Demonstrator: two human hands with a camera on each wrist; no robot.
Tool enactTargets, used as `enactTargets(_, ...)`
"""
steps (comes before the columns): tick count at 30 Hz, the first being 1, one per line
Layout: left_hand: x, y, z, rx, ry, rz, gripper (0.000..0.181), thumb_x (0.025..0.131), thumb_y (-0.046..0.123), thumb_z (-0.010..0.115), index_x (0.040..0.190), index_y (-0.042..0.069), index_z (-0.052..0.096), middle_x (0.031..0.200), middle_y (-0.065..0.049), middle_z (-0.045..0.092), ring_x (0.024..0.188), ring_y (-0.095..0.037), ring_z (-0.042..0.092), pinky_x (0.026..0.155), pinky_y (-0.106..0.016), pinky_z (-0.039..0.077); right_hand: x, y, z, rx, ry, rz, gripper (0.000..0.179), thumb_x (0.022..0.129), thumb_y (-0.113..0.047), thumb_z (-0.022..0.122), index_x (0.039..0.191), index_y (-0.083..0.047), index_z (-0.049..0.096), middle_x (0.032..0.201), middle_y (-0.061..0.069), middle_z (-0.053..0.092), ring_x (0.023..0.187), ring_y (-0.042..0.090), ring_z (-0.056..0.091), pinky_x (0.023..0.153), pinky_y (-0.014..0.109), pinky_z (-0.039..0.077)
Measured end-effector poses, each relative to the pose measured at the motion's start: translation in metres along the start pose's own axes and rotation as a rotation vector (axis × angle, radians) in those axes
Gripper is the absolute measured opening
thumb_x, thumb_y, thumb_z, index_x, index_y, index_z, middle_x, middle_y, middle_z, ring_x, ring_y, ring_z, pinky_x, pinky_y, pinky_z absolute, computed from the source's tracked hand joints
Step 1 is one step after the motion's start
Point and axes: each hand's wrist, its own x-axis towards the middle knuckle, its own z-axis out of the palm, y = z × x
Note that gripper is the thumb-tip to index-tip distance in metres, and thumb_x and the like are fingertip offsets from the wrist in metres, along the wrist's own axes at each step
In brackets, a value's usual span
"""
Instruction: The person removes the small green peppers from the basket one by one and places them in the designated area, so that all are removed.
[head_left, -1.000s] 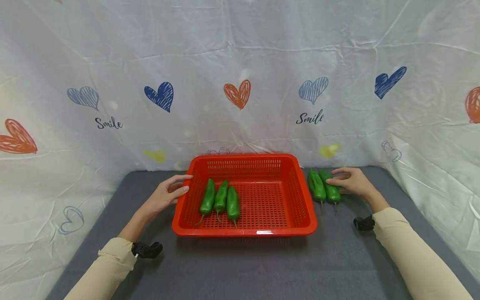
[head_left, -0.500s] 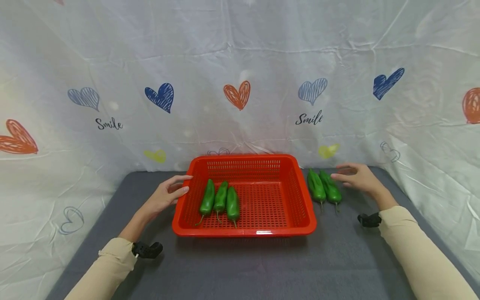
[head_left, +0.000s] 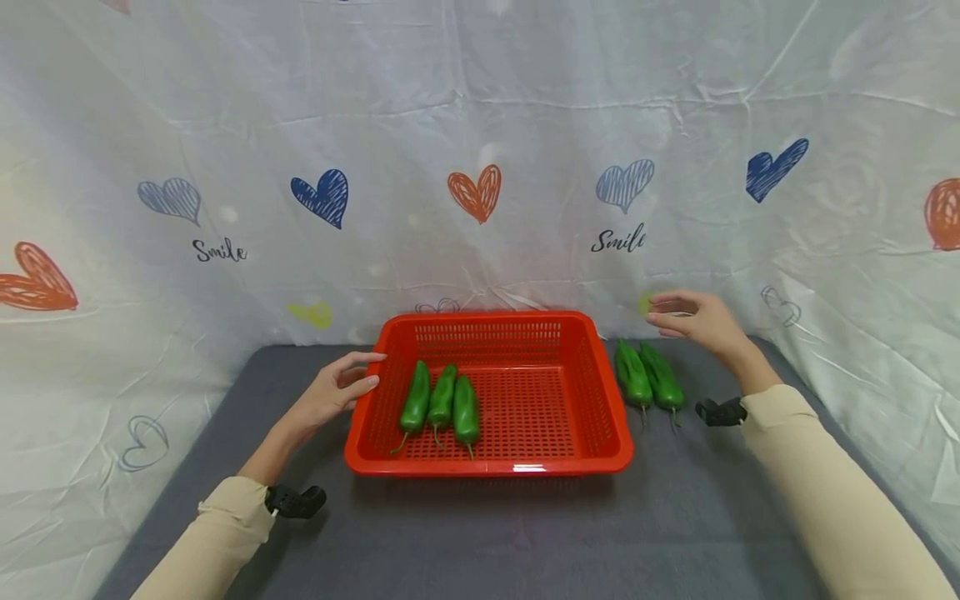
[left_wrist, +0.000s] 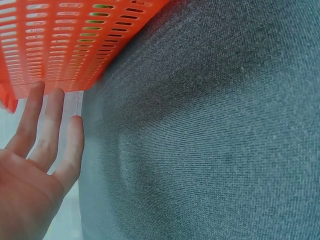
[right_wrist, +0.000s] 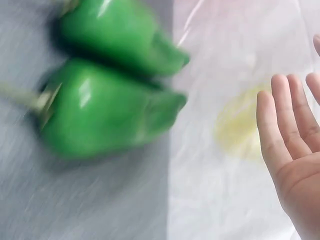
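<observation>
Thumb and fingers apart and holding nothing, the right hand [head_left: 701,323] hangs in the air near the far ends of two green peppers [head_left: 662,377], which I see lying side by side on the grey table [head_left: 487,533], just right of the red basket [head_left: 450,467]. My left hand [head_left: 330,396] touches the basket's left side with nearly straight fingers. Inside, toward the left, I have three green peppers [head_left: 442,396] lying in a row.
</observation>
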Motion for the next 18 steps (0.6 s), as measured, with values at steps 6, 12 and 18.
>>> enactTargets(6, 0.0, 0.001, 0.0, 0.001, 0.002, 0.0, 0.049, 0.102, 0.021, 0.066, 0.147, 0.01, 0.051, 0.143, -0.026, 0.051, 0.113, -0.035, 0.063, 0.078, -0.044, 0.059, 0.017, -0.033, 0.021, -0.009, -0.042, -0.028, 0.053, 0.096, -0.023, 0.075, 0.138, 0.003, 0.057, 0.131, 0.021, 0.06, 0.105, 0.021, 0.066, 0.087, 0.038, 0.056)
enactTargets(12, 0.0, 0.002, 0.0, 0.012, 0.004, 0.014, 0.048, 0.102, 0.019, 0.066, 0.147, 0.008, 0.051, 0.142, -0.027, 0.051, 0.11, -0.031, 0.065, 0.077, -0.042, 0.059, 0.034, -0.062, 0.049, 0.035, -0.092, -0.092, 0.051, 0.094, -0.019, 0.077, 0.135, 0.006, 0.058, 0.128, 0.022, 0.062, 0.107, 0.025, 0.065, 0.089, 0.044, 0.055)
enactTargets(18, 0.0, 0.003, 0.0, 0.01, 0.001, 0.016, 0.048, 0.103, 0.017, 0.065, 0.147, 0.006, 0.05, 0.141, -0.028, 0.051, 0.11, -0.034, 0.065, 0.077, -0.043, 0.06, 0.047, -0.083, 0.079, 0.078, -0.134, -0.152, 0.048, 0.094, -0.015, 0.077, 0.133, 0.007, 0.06, 0.124, 0.021, 0.064, 0.108, 0.028, 0.065, 0.092, 0.052, 0.052)
